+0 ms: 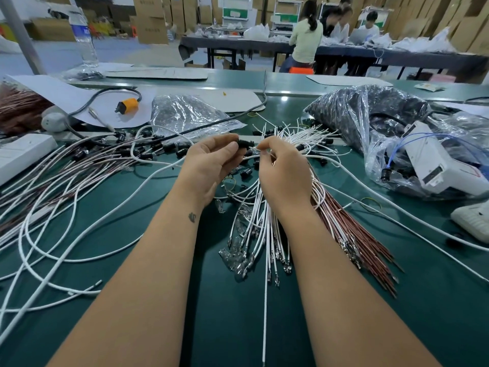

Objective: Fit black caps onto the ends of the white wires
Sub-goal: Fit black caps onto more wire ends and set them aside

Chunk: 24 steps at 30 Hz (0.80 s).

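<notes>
Left hand (pixel 211 165) pinches a black cap (pixel 244 143), right hand (pixel 283 168) pinches a white wire (pixel 260 149); best align the tip squarely with the cap's opening, then push

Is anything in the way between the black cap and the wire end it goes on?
Nothing visible. The left hand holds the black cap right beside the white wire end pinched by the right hand.

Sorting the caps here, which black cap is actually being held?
The black cap pinched in the left hand, facing the right hand; the other caps lie loose on the mat.
</notes>
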{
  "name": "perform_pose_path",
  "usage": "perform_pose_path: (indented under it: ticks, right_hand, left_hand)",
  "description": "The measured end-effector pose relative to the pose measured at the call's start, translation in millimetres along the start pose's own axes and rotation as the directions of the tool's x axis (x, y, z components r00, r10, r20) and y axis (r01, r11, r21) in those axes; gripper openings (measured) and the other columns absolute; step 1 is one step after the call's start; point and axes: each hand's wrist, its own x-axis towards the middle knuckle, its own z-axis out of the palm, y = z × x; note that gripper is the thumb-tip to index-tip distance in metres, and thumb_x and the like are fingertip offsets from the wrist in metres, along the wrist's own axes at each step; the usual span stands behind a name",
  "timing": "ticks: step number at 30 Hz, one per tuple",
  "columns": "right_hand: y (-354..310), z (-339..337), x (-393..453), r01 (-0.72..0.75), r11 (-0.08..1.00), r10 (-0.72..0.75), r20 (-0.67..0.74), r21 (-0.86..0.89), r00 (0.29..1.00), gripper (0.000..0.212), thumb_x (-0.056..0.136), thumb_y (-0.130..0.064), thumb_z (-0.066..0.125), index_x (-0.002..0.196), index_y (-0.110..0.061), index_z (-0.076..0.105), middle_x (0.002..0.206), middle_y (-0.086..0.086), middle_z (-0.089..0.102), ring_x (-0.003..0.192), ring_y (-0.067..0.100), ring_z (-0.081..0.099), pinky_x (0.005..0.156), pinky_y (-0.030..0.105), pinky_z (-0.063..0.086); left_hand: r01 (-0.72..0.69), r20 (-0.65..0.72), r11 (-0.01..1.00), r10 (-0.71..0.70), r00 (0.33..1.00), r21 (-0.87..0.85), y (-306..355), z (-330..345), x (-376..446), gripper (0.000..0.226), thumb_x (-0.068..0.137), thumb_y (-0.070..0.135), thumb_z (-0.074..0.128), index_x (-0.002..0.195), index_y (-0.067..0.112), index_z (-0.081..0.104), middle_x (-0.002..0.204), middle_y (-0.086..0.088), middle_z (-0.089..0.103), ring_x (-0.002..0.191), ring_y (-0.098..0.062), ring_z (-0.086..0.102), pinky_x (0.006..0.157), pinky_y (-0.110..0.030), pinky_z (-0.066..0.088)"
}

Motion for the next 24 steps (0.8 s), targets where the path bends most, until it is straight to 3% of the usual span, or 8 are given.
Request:
perform_pose_path:
  ticks: [7,12,17,20,24]
  right_hand:
    - [1.5,1.4,2.4,0.042,0.998,-0.04,-0.048,0.045,0.998,0.018,0.094,-0.009,0.056,0.102,-0.015,0.07,0.096,0.001,0.064,0.092,0.017,0.056,0.072,0.025,0.042]
    - [2.0,1.3,0.7,0.058,0.992,-0.051,-0.064,0.11,0.997,0.018,0.09,-0.004,0.06,0.099,-0.018,0.066,0.075,-0.01,0.058,0.07,0.009,0.053,0.057,0.014,0.035]
    - [1.0,0.4,0.8,0.077,0.989,-0.075,-0.023,0.128,0.997,0.034,0.089,-0.003,0.059,0.115,-0.022,0.065,0.063,-0.018,0.047,0.061,-0.001,0.046,0.056,0.009,0.03]
    - [-1.3,-0.6,-0.8,0.084,0.988,-0.087,0.018,0.131,0.996,0.036,0.09,-0.003,0.056,0.121,-0.02,0.063,0.071,-0.015,0.054,0.067,0.005,0.049,0.06,0.018,0.036]
    - [-4.2,0.0,-2.6,0.089,0.986,-0.1,0.073,0.142,0.992,0.028,0.089,-0.003,0.054,0.113,-0.011,0.065,0.1,0.002,0.067,0.09,0.015,0.06,0.081,0.028,0.049]
  left_hand:
    - [0.004,0.033,0.993,-0.008,0.999,0.114,-2.5,-0.4,0.1,0.013,0.089,-0.004,0.059,0.09,0.006,0.067,0.078,-0.005,0.073,0.075,-0.014,0.071,0.069,-0.02,0.056]
    - [-0.005,0.048,0.993,-0.001,0.999,0.114,-2.5,-1.4,-1.8,0.012,0.087,-0.004,0.061,0.089,0.006,0.068,0.077,-0.006,0.074,0.076,-0.015,0.072,0.068,-0.019,0.055]
    - [-0.001,0.059,0.995,-0.005,0.998,0.096,-0.2,-0.8,-3.6,0.01,0.084,-0.001,0.065,0.09,0.007,0.068,0.075,-0.005,0.073,0.073,-0.014,0.071,0.066,-0.018,0.055]
    - [-0.007,0.064,0.994,0.0,0.998,0.105,0.4,-1.7,-4.6,0.009,0.082,0.0,0.067,0.087,0.007,0.069,0.075,-0.006,0.073,0.072,-0.014,0.071,0.065,-0.018,0.055]
    - [-0.015,0.086,0.992,0.005,0.996,0.123,-0.9,-1.6,-5.4,0.01,0.083,-0.001,0.065,0.084,0.006,0.071,0.075,-0.009,0.073,0.071,-0.015,0.071,0.068,-0.02,0.056]
